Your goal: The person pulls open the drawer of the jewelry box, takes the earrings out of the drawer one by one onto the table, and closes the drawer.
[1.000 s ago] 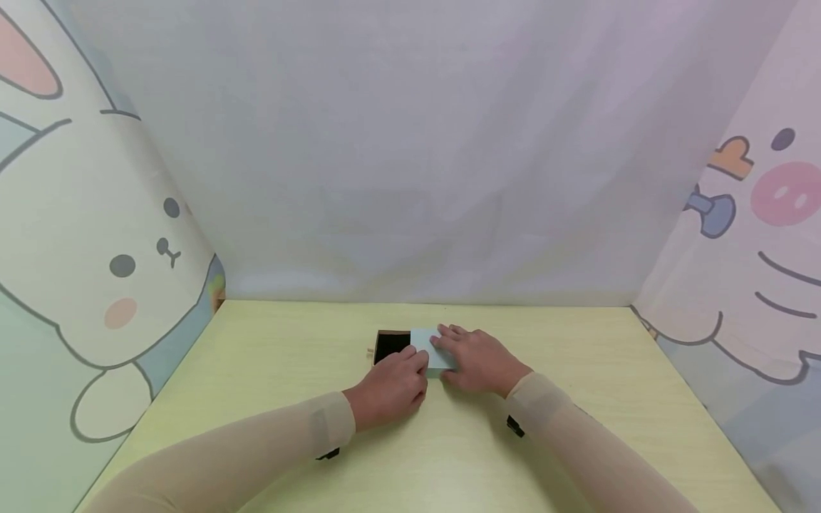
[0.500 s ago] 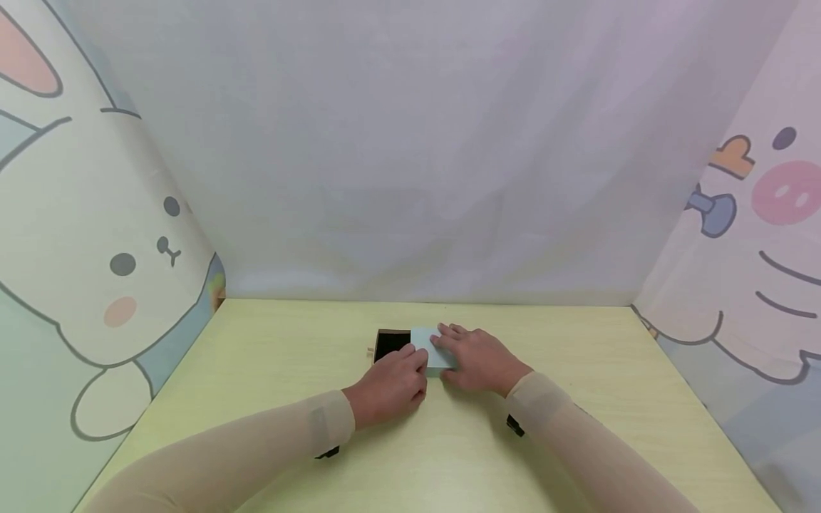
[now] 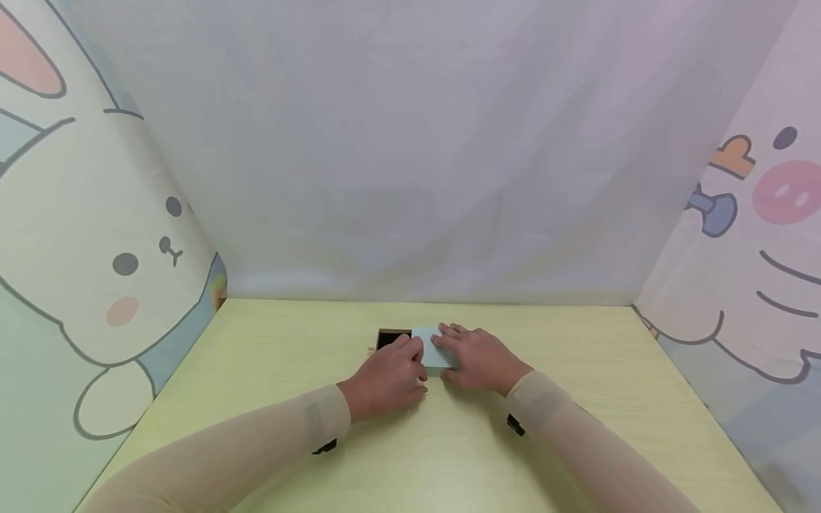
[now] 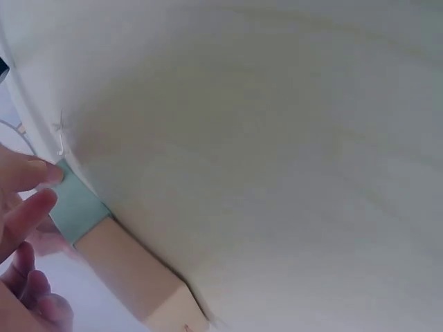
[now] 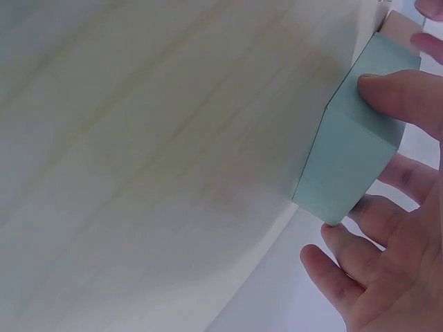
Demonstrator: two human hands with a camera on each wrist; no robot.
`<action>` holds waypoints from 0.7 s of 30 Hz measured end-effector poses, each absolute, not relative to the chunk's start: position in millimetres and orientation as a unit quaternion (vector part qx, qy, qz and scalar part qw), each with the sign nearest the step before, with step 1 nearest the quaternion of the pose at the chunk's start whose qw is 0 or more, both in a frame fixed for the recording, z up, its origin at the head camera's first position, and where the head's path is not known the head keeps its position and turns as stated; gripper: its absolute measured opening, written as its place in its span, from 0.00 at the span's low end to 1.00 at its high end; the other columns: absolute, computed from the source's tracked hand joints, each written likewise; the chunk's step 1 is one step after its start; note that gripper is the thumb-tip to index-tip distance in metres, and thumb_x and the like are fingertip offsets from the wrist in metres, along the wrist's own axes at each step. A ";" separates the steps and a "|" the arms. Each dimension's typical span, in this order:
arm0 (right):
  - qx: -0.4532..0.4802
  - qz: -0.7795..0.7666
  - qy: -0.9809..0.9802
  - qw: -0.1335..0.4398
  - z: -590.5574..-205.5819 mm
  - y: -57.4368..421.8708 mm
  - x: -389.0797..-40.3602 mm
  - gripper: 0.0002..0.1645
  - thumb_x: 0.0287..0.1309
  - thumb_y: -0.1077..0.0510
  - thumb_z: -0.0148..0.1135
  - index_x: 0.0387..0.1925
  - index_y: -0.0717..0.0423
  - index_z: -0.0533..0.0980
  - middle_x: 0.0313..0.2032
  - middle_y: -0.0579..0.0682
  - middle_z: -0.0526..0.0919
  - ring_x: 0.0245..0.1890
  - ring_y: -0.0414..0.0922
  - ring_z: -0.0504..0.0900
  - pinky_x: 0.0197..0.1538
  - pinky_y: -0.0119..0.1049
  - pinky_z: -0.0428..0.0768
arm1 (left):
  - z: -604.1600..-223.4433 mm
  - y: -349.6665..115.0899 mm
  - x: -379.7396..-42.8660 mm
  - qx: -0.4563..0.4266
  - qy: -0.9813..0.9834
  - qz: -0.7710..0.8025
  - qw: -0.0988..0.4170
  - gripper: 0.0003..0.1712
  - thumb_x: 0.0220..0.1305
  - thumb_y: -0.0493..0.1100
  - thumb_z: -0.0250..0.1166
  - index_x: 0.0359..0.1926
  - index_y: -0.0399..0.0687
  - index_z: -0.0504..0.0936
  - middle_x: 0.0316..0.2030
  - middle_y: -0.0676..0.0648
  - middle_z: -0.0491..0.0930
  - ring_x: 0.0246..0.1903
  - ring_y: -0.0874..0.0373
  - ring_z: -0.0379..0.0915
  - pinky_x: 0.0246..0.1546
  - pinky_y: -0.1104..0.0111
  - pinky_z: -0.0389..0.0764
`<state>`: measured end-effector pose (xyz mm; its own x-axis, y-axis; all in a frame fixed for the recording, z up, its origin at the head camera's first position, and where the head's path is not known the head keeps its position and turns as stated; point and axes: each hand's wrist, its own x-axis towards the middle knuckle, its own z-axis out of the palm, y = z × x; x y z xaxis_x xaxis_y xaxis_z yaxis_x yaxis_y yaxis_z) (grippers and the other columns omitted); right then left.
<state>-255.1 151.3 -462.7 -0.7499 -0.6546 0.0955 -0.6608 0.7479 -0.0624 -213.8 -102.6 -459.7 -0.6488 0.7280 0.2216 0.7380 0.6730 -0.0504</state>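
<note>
A drawer-style gift box lies on the table, with its mint-green sleeve [image 3: 426,336] on the right and its tan, black-lined drawer [image 3: 393,336] pulled out leftward. My right hand [image 3: 481,361] holds the sleeve, its thumb [image 5: 394,97] on the front face and other fingers on top and behind. My left hand [image 3: 388,377] is over the drawer's front side, thumb spread from the index finger, other fingers [image 4: 34,290] bent. Beside the left thumb is a tiny shiny item [image 3: 426,394]; the left wrist view shows a thin star-like shape [image 4: 59,128] there. The drawer's near side is partly hidden.
A pale yellow wooden table [image 3: 308,324] surrounds the box. Behind it hangs a plain pale curtain [image 3: 410,178], with cartoon-printed cloth [image 3: 77,214] at the left and more at the right. A small pull loop [image 3: 371,350] sticks out of the drawer's left end.
My left hand has shifted slightly left, its thumb moving down and away from the other fingers. The tiny shiny item now shows beside it. My right hand and the box stay in place.
</note>
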 end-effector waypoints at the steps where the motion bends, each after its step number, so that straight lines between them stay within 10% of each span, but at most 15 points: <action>1: 0.354 0.044 -0.933 0.037 -462.8 151.3 -255.2 0.38 0.75 0.49 0.79 0.81 0.54 0.82 0.82 0.65 0.82 0.79 0.67 0.86 0.74 0.63 0.90 | -458.0 -103.8 -214.6 -0.399 -0.910 -0.035 0.109 0.09 0.76 0.54 0.83 0.46 0.57 1.01 0.45 0.53 0.79 0.43 0.60 0.64 0.47 0.71 0.78; 21: 0.346 0.050 -0.936 0.032 -463.0 151.4 -256.3 0.37 0.74 0.50 0.77 0.80 0.54 0.83 0.82 0.65 0.81 0.80 0.67 0.85 0.75 0.66 0.89 | -453.7 -118.6 -240.5 -0.296 -0.944 -0.126 0.077 0.25 0.72 0.53 0.85 0.63 0.47 0.96 0.49 0.51 0.77 0.49 0.59 0.69 0.49 0.68 0.85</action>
